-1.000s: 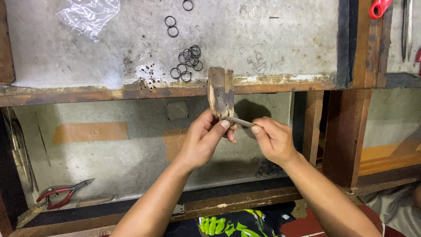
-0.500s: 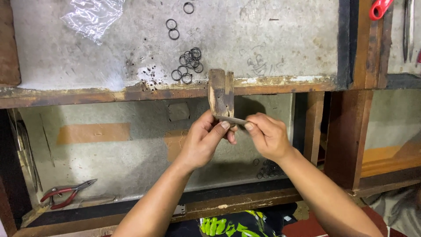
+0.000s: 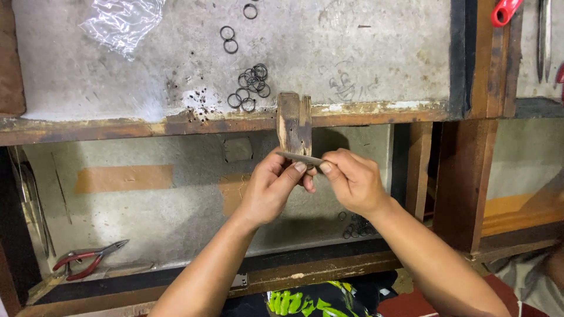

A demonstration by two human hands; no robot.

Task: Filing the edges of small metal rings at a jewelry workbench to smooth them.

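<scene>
Red-handled pliers [image 3: 88,258]: near left, lower tray, untouched. Metal rings [image 3: 251,85]: clustered far on the grey bench top. Left hand [image 3: 271,189]: fingers pinched on a thin metal file [image 3: 301,157], now nearer the wooden bench peg [image 3: 294,122] than a second ago. Right hand [image 3: 352,181]: closed on the file's right end, now drawn in closer. Any small workpiece between the fingertips is hidden. Red tool [image 3: 505,10]: far right, cut off.

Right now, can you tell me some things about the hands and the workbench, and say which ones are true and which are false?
1. Both hands pinch a thin metal file. True.
2. The left hand is holding the red pliers. False: the pliers lie alone on the lower tray.
3. Small dark rings lie on the bench top. True.
4. The right hand rests flat on the bench top. False: it is at the file, by the wooden bench peg.
</scene>
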